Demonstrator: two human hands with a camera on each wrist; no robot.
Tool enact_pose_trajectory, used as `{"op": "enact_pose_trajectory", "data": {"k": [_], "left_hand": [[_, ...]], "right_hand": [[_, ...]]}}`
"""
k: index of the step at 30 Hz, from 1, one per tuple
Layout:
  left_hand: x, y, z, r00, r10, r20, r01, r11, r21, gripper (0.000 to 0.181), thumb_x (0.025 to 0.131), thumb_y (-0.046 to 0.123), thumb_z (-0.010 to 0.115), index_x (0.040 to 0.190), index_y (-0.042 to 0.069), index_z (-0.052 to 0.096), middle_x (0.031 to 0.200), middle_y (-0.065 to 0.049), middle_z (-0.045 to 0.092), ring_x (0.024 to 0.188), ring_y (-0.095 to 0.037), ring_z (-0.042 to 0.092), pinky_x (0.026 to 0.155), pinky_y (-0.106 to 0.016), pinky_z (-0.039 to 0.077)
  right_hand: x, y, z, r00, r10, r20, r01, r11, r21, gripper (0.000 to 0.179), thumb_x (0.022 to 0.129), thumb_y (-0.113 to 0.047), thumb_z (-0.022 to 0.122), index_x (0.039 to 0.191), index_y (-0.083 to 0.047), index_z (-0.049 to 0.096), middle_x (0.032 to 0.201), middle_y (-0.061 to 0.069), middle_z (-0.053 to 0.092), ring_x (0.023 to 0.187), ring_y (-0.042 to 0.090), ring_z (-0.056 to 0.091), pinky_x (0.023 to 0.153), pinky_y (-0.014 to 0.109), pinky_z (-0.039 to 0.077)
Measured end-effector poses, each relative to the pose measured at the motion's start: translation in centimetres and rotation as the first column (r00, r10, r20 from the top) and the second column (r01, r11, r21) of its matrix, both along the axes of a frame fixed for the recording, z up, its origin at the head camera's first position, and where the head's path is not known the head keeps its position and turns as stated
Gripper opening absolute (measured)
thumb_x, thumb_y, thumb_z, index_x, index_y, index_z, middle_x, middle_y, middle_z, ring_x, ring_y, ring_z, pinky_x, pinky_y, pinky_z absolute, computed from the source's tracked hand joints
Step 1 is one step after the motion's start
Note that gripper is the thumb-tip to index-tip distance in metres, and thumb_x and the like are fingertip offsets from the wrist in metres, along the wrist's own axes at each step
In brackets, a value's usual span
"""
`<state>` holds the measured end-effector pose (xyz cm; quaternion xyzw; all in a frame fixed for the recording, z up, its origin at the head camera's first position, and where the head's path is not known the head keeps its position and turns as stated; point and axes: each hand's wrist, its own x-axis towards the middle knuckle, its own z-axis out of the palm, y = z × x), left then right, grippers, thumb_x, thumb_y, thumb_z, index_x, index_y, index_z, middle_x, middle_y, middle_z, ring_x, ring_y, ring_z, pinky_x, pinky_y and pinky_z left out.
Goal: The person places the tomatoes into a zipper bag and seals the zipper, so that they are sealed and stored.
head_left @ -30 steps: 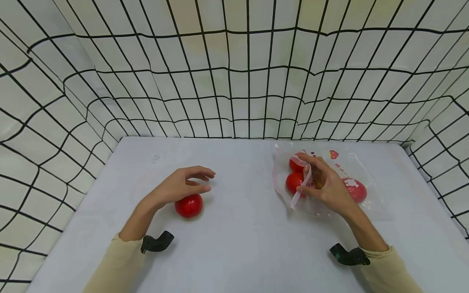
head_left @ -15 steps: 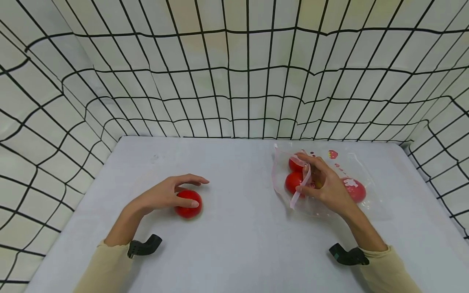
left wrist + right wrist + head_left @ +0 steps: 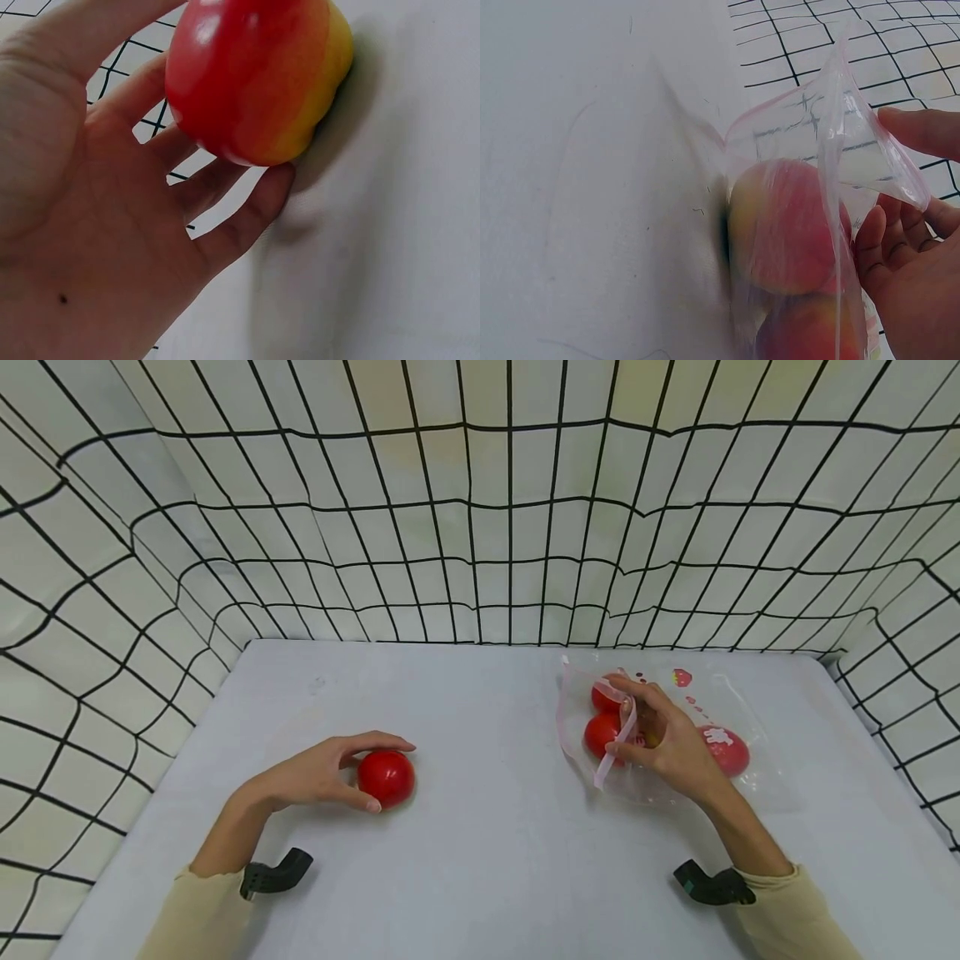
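Note:
In the head view a glossy apple point(image 3: 386, 778) lies on the white table at the left, its yellow side showing in the left wrist view. My left hand point(image 3: 318, 774) reaches round it, thumb at the near side and fingers along the far side. At the right, my right hand point(image 3: 669, 735) holds the pink-edged mouth of a clear plastic bag point(image 3: 738, 697) between thumb and fingers. Inside the bag, two red-yellow apples point(image 3: 787, 225) are seen near the mouth in the right wrist view. Another apple point(image 3: 726, 752) shows through the bag beyond the hand.
The white tabletop point(image 3: 480, 843) spreads between the hands. Black grid netting point(image 3: 480, 527) in front of pale cloth rises at the back and both sides. Each wrist wears a black camera mount point(image 3: 276, 872). Small red prints point(image 3: 682, 677) mark the bag.
My left hand has come down from above the apple and shifted left and nearer, its thumb moving from over the apple to its near side. My right hand and the bag stay still.

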<state>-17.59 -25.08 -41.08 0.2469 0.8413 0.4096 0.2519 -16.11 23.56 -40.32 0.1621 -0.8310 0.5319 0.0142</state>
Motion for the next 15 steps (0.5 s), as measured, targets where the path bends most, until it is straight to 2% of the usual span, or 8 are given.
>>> {"op": "enact_pose_trajectory", "data": {"k": [6, 11, 15], "left_hand": [[-0.2, -0.2, 0.1, 0.998, -0.058, -0.023, 0.058, 0.998, -0.011, 0.070, 0.081, 0.025, 0.089, 0.144, 0.031, 0.059, 0.147, 0.004, 0.058, 0.141, -0.033, 0.045, 0.104, -0.032, 0.054], [-0.7, 0.3, 0.2, 0.997, -0.065, -0.035, 0.065, 0.998, -0.007, 0.062, 0.083, 0.024, 0.087, 0.140, 0.028, 0.062, 0.143, 0.002, 0.061, 0.137, -0.033, 0.050, 0.100, -0.031, 0.057], [-1.0, 1.0, 0.2, 0.999, -0.042, -0.007, 0.042, 0.999, 0.020, 0.064, 0.084, 0.023, 0.086, 0.143, 0.024, 0.061, 0.147, -0.002, 0.059, 0.137, -0.034, 0.051, 0.098, -0.031, 0.058]], "right_hand": [[0.0, 0.0, -0.1, 1.000, 0.005, 0.000, -0.005, 1.000, -0.006, 0.088, 0.081, -0.001, 0.084, 0.158, -0.019, 0.044, 0.160, 0.008, 0.044, 0.150, 0.037, 0.041, 0.098, 0.010, 0.049], [0.0, 0.0, -0.2, 1.000, 0.001, -0.008, -0.001, 1.000, -0.001, 0.089, 0.081, 0.000, 0.084, 0.157, -0.020, 0.044, 0.160, 0.008, 0.044, 0.149, 0.037, 0.041, 0.098, 0.009, 0.049], [0.0, 0.0, -0.2, 1.000, 0.000, -0.009, 0.000, 1.000, 0.001, 0.089, 0.081, 0.000, 0.084, 0.158, -0.019, 0.044, 0.159, 0.009, 0.045, 0.149, 0.038, 0.041, 0.099, 0.010, 0.048]]}}
